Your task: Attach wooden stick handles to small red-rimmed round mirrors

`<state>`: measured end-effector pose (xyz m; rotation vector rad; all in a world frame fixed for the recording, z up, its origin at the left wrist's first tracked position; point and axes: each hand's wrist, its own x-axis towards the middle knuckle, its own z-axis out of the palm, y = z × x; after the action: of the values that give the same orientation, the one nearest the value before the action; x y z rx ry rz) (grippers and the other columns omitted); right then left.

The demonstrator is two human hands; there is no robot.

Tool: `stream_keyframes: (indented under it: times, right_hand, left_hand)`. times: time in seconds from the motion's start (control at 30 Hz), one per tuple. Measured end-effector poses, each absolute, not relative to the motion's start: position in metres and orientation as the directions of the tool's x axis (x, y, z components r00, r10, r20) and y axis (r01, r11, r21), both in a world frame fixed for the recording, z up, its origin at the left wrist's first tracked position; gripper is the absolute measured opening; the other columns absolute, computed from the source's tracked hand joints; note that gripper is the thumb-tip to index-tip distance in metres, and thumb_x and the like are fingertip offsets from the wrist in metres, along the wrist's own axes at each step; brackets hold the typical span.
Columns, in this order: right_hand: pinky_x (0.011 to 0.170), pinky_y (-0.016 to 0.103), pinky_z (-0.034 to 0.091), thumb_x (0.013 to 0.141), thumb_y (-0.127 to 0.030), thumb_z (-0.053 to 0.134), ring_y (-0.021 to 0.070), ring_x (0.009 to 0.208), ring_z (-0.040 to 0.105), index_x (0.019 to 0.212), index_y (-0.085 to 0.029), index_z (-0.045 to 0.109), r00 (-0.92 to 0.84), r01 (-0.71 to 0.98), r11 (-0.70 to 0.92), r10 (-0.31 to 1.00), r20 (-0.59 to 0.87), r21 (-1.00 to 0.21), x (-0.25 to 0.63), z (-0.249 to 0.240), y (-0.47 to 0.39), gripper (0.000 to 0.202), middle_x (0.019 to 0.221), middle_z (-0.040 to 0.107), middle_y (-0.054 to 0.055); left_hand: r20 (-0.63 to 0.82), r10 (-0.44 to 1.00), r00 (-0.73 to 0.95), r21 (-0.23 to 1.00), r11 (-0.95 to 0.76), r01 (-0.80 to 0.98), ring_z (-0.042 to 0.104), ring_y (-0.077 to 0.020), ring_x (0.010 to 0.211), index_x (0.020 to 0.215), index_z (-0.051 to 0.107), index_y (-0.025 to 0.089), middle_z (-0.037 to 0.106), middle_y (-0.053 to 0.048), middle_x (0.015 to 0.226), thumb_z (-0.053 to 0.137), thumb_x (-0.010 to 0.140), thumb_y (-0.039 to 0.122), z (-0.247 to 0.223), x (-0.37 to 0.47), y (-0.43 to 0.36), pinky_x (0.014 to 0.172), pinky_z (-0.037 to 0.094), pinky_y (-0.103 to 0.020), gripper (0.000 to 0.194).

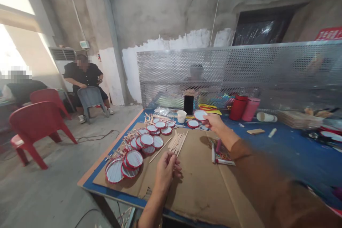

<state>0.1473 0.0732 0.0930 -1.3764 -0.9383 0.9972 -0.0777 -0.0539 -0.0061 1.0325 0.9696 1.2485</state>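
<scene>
My right hand (213,123) reaches to the back of the table and grips a small round red-rimmed disc (200,115) with a pale face by its edge. Another such disc (193,123) lies just below it. Over the cardboard sheet (203,185) is my left hand (168,167), its fingers curled; whether anything sits in them I cannot make out. Right beyond those fingers lies a fan of thin wooden sticks (178,141). To the left, several red-rimmed discs (134,159) overlap in a heap, with wooden sticks among them.
Glue-like tubes (213,153) and coloured strings lie on the cardboard's right. A paper cup (181,116), a dark phone (188,105) and a red bottle (238,107) stand along the back, before a perforated metal screen (171,67). People sit at left and behind the screen.
</scene>
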Motion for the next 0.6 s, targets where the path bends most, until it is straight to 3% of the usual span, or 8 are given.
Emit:
stream_keyframes:
  times: [0.13,0.27,0.6]
  right_hand:
    - [0.029,0.012,0.022,0.071,-0.019,0.063,0.0060,0.035,0.047,0.075,-0.015,0.053,0.200,-0.005,-0.103,0.974,-0.102,-0.995,0.114,0.061,0.028,0.011,0.048,0.053,-0.004]
    - [0.033,0.012,0.027,0.069,-0.030,0.065,0.0054,0.038,0.048,0.081,-0.018,0.055,0.026,0.035,-0.106,0.994,-0.106,-0.994,0.079,0.035,-0.021,0.019,0.055,0.056,-0.005]
    - [0.041,0.020,0.037,0.069,-0.042,0.061,0.0081,0.045,0.045,0.083,-0.018,0.058,-0.020,0.075,-0.029,0.999,-0.031,-0.997,0.058,0.019,-0.041,0.028,0.065,0.060,-0.001]
  left_hand:
    - [0.015,0.997,0.077,0.971,0.004,-0.241,0.055,-0.0079,0.048,0.080,0.049,0.016,0.055,0.002,0.064,0.062,0.068,0.052,-0.006,-0.078,-0.053,0.039,0.043,-0.016,0.040]
    - [0.042,0.998,0.046,0.963,-0.029,-0.267,0.057,-0.0086,0.050,0.090,0.046,0.017,0.057,0.003,0.065,0.062,0.069,0.049,-0.002,-0.079,-0.053,0.043,0.043,-0.017,0.041]
    - [0.008,0.998,0.057,0.978,0.004,-0.209,0.056,-0.0095,0.045,0.089,0.052,0.015,0.060,0.002,0.055,0.059,0.071,0.051,-0.002,-0.082,-0.056,0.044,0.040,-0.018,0.041]
